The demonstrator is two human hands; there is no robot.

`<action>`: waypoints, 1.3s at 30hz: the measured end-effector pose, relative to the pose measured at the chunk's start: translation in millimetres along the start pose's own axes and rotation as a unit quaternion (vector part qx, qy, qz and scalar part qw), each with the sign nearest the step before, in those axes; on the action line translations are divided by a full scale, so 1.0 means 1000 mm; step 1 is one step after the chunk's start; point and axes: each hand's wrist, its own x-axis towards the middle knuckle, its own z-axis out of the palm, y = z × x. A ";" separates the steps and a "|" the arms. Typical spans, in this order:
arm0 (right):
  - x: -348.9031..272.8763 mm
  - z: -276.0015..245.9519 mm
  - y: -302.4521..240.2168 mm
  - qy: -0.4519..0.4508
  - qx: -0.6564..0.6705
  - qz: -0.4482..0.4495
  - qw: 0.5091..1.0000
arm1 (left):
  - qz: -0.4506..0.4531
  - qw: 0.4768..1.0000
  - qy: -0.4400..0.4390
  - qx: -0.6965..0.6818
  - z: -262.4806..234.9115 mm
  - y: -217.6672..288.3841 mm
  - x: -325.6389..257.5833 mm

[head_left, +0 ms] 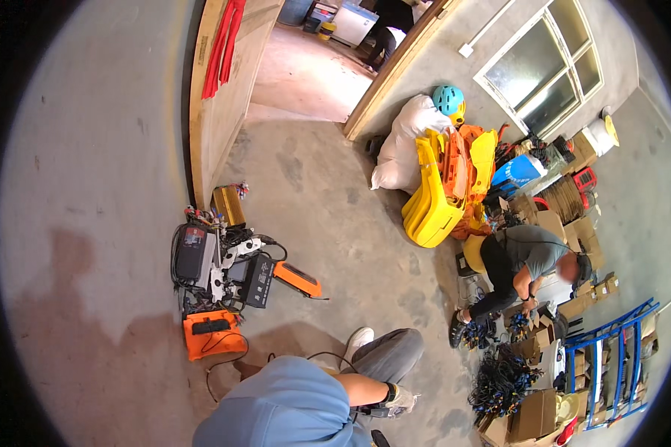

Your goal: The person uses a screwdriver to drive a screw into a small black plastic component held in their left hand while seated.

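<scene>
My right hand (pixel 402 400) wears a light work glove with a black band at the wrist. It sits beside my bent knee in grey trousers (pixel 391 354), low in the view. Whether its fingers hold anything is unclear. My white shoe (pixel 360 339) rests on the concrete floor. My blue shirt (pixel 291 410) fills the bottom middle. My left hand is out of sight.
A heap of black chargers and cables (pixel 216 268) lies left, with an orange case (pixel 212 331). Yellow plastic parts (pixel 436 197), a white sack (pixel 402 145) and a blue helmet (pixel 448 99) stand by the wall. Another person (pixel 522 261) crouches over black cables (pixel 503 376), cardboard boxes (pixel 537 413) and a blue rack (pixel 611 357).
</scene>
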 end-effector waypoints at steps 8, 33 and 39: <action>-0.032 0.013 -0.016 0.009 -0.047 -0.005 0.999 | -0.113 0.968 0.011 -0.222 0.008 -0.007 -0.007; -0.051 0.035 -0.021 0.059 0.008 -0.109 0.992 | -0.121 0.965 -0.003 -0.233 0.000 -0.019 -0.016; -0.056 0.041 -0.021 0.066 0.000 -0.076 0.995 | -0.139 0.940 -0.015 -0.313 0.006 -0.031 -0.008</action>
